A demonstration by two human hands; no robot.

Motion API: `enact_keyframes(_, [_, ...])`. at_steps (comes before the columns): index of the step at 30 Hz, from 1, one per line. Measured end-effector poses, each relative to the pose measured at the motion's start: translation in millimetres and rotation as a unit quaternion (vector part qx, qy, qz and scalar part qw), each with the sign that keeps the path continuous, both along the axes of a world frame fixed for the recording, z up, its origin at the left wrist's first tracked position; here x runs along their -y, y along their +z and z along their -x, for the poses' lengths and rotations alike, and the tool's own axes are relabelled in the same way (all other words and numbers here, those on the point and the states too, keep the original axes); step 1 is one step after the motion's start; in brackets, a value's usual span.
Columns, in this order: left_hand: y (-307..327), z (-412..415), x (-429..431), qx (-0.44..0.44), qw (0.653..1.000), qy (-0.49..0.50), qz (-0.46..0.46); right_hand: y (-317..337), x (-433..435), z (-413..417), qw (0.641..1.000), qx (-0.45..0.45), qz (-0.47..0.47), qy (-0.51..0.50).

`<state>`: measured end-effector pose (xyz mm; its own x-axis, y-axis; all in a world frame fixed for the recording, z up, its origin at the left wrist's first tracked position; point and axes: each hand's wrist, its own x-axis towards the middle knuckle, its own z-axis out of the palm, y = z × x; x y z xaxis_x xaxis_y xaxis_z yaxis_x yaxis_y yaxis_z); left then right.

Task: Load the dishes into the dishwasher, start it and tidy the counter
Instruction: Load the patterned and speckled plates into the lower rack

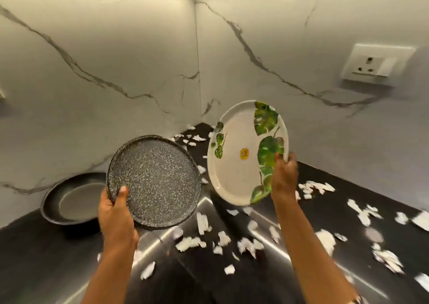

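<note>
My left hand [116, 213] grips the near rim of a dark speckled round plate [155, 180], held up and tilted above the black counter [46, 257]. My right hand [284, 178] holds a white plate with green leaf prints and a yellow sticker [241, 157] by its right edge, tilted nearly upright. The two plates hang side by side, a small gap between them. A dark grey bowl-like dish [72, 201] rests on the counter at the left, against the wall. No dishwasher is in view.
Several torn white paper scraps [202, 241] litter the counter from the corner to the right edge. Marble-patterned walls meet in a corner behind the plates. A wall socket [376, 65] sits on the right wall.
</note>
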<state>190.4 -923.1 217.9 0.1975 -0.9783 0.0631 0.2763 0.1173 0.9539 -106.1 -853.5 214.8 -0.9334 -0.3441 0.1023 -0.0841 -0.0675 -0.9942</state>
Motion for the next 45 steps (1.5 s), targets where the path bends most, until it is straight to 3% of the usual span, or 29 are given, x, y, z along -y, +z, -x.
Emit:
enact_keyframes(7, [-2.3, -4.2, -178.9, 0.16, 0.973, -0.072, 0.152, 6.1, -232.7, -60.5, 0.98, -0.187, 0.033, -0.054])
enact_keyframes(14, [14.5, -16.6, -295.5, 0.24, 0.94, -0.131, 0.205, -6.9, -348.3, -117.9, 0.953, -0.297, -0.027, -0.059])
enact_keyframes(19, [12.9, -39.6, -352.7, 0.225, 0.936, -0.172, 0.208, -12.7, -429.1, -166.3, 0.954, -0.274, -0.062, -0.107])
enact_keyframes(25, [-18.9, -87.3, -429.7, 0.258, 0.906, -0.254, 0.218, -24.9, -545.6, -255.7, 0.96, -0.216, -0.107, -0.144])
enact_keyframes(31, [-69.7, -150.1, -514.7, 0.375, 0.814, -0.327, 0.3, -55.7, -659.4, -346.8, 0.942, -0.193, -0.192, -0.195])
enact_keyframes(37, [-109.3, -166.7, -604.3, 0.423, 0.719, -0.419, 0.359, -87.0, -764.1, -400.4, 0.917, -0.099, -0.329, -0.205])
enact_keyframes(40, [-129.0, -162.3, -650.6, 0.435, 0.689, -0.462, 0.351, -106.1, -813.3, -410.0, 0.885, -0.073, -0.397, -0.231])
enact_keyframes(45, [-165.3, -136.0, -731.4, 0.44, 0.646, -0.532, 0.327, -144.1, -901.9, -403.5, 0.865, 0.006, -0.428, -0.261])
